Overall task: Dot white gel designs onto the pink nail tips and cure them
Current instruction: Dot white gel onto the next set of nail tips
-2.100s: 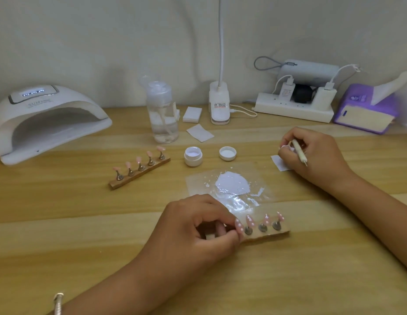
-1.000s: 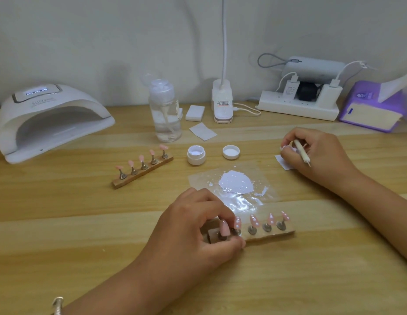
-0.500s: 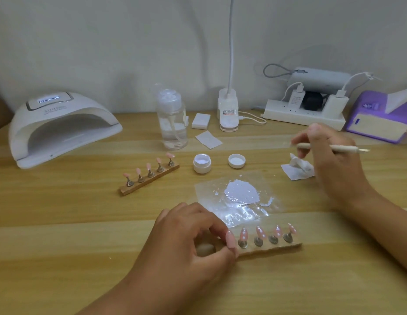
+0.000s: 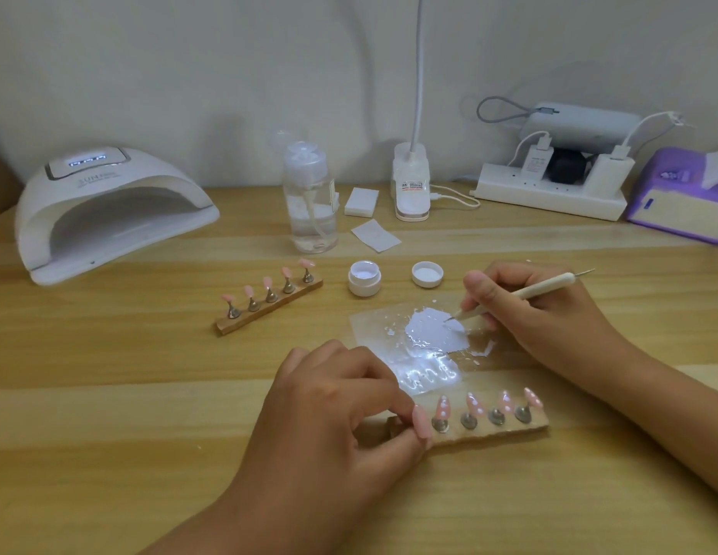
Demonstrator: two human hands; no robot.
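White plastic first, at the far left: the curing lamp (image 4: 109,206) sits with its display lit and its mouth empty, well apart from the work. Just right of it, a clear pump bottle (image 4: 310,198) stands at the back, and in front of that lies the far wooden strip (image 4: 269,304) with five plain pink tips, no white visible on them from here.

Nearer the front edge, the left hand (image 4: 329,418) is closed on the left end of the near wooden strip (image 4: 485,428), thumb and fingertips pinching it to hold it down on the table (image 4: 109,414). Four pink nail tips (image 4: 473,404) stand clear of the fingers, each carrying white dots; a fifth may sit behind the fingers, but I cannot tell.

Behind the strip lies the clear film palette (image 4: 413,346) with its puddle of white gel (image 4: 433,328), and beyond it the open gel jar (image 4: 364,278) and its lid (image 4: 427,274).

On the right, the right hand (image 4: 529,310) grips the dotting pen (image 4: 521,294) like a pencil. Half a second ago that pen was lifted level in the air above a crumpled wipe near the hand; now its fine tip has come down into the upper right edge of the gel puddle. Before that, the hand was held against the wipe. To my eye this means the tip has been cleaned and is being reloaded, so more dotting is to follow and curing is some way off.
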